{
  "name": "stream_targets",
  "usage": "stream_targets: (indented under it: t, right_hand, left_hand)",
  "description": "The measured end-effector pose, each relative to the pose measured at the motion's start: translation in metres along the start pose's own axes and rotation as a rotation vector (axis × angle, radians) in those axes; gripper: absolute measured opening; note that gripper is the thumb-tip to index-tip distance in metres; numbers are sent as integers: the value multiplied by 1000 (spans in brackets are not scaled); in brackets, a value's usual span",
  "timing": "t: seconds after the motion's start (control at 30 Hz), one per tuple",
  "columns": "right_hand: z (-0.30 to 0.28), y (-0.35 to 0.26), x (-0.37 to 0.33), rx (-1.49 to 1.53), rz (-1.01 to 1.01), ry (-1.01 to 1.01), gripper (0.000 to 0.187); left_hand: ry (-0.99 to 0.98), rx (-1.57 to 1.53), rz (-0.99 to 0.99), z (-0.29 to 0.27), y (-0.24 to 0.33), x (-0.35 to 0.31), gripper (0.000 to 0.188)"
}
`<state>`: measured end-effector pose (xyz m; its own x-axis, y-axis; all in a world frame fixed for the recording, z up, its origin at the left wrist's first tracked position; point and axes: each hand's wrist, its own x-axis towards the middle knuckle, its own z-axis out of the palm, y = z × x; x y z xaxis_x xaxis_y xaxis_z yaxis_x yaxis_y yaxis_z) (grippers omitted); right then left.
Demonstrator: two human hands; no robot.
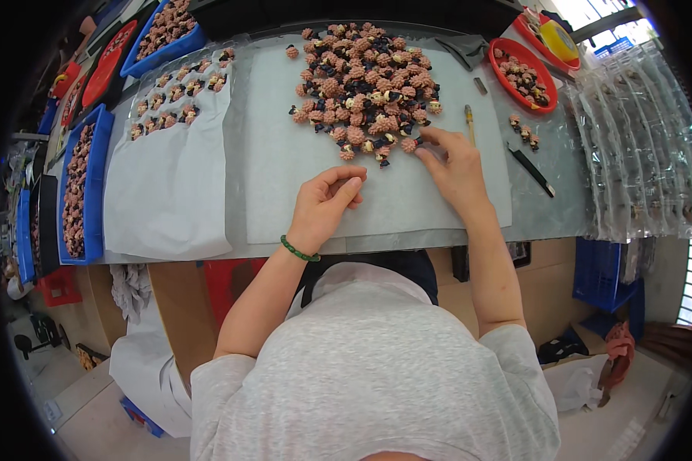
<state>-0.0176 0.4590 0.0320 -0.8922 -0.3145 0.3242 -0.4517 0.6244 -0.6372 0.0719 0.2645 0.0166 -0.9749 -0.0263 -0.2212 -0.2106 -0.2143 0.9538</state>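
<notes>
A large heap of small figurines (361, 84), with knobbly pink tops, pale middles and dark blue parts, lies on a white sheet (284, 184) in front of me. My right hand (455, 165) is at the heap's near right edge, thumb and forefinger closing on one small figurine (410, 144). Nearer to me, below the heap, my left hand (324, 206) has its fingers curled and the thumb against the forefinger. Whether anything small is inside that hand is hidden. A green bead bracelet (300, 250) circles my left wrist.
Rows of figurines (177, 92) lie on white paper (169, 192) at left, beside blue trays (92, 192) of pink pieces. At right are a red bowl (550, 96), a yellow-tipped pen (469, 123), a black knife-like tool (532, 172), loose figurines (524, 132) and stacked clear plastic trays (638, 154).
</notes>
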Motion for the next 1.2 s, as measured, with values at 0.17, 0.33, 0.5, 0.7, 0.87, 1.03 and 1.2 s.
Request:
stream_targets:
  t: [0.17,0.33,0.5,0.7,0.87,1.03,1.2]
  right_hand:
    - [3,-25,-16,199,87,-14,18]
    - [15,-49,-34,149,-382,79,17]
    - [30,-62,-43,418,-168,122,20]
    - [40,-65,-48,1148,419,-69,19]
    - [44,-68,-52,1159,408,-20,18]
    - [45,-70,-52,1138,431,-11,18]
    - [49,-67,-56,1090,375,51,24]
  left_hand:
    - [-34,-81,-69,-6,1,-1,24]
    - [-95,-213,-166,1,14,0,28]
    - [-9,-155,44,2,20,-2,24]
    - [-72,-107,107,-7,12,0,22]
    - [-114,-205,17,-8,9,0,25]
    - [-76,-291,-26,-6,9,-1,23]
    - [-104,-335,-57,-6,14,-4,25]
